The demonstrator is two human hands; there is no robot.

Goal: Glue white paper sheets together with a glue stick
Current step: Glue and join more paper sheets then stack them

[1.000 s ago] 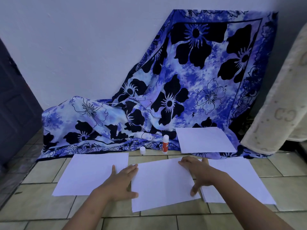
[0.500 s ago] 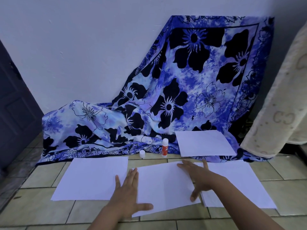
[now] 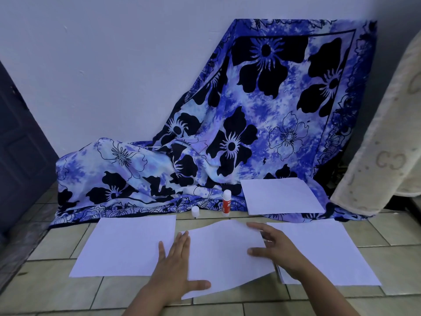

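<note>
Flat on the pale green tiled floor (image 3: 52,286): a middle white paper sheet (image 3: 225,254), bowed slightly upward along its far edge and lifted a little at the near right corner.

Left hand (image 3: 175,265) laid flat at that sheet's left edge, fingers straight and close together, thumb stretched out over the near left corner; nothing gripped. Right hand (image 3: 278,249) spread wide across the sheet's right edge, fingers straight, thumb resting on top of the paper; likewise nothing gripped.

Just to the left, touching the left hand's outer side: a second flat white paper sheet (image 3: 123,245). To the right, partly covered by the right hand and wrist: a third white paper sheet (image 3: 323,249), possibly a thin stack, its near left edge too blurred to count.

Beyond the middle sheet, standing upright and uncapped at the floor's edge: a red-and-white glue stick (image 3: 226,202), with its small white cap (image 3: 195,211) near it on the left.

Behind these, draped from the white wall (image 3: 114,65) down to the floor: a blue tie-dye cloth with black flowers (image 3: 262,124), bearing a fourth white paper sheet (image 3: 280,195) on its lower right fold.

At far left a dark panelled door (image 3: 18,156); at far right a cream patterned rug (image 3: 382,144) leaning over the cloth's edge.
</note>
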